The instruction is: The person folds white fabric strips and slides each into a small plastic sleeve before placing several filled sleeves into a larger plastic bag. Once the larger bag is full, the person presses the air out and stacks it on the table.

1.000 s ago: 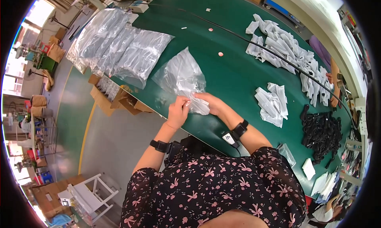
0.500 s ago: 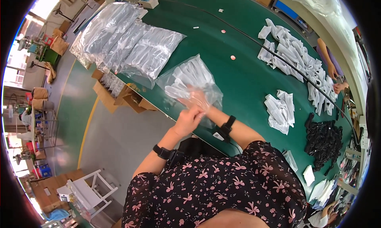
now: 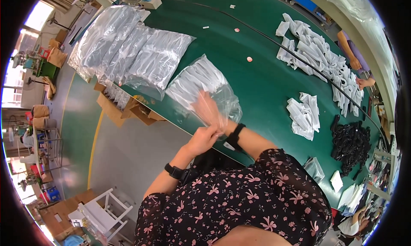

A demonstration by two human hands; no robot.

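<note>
One clear bag (image 3: 231,103) lies on the green surface (image 3: 252,14) in front of the person, with white pieces (image 3: 201,76) fanned out inside. The left hand (image 3: 203,139) has its fingers pinched on the bag's mouth; the right hand (image 3: 207,108) is inside, against the white pieces. Two round stickers (image 3: 249,59) and two white scraps (image 3: 206,27) lie beyond; one small white bunch (image 3: 304,115) and one black heap (image 3: 351,136) lie to the right, near one long white pile (image 3: 314,44).

The film and blur veil the right fingers, so whether they grip anything cannot be told. The filled bags (image 3: 128,49) at the left overlap too much to count, and the pieces inside the clear bag cannot be counted either.

A second ago the right hand was outside, at the bag's mouth; now it reaches in.
</note>
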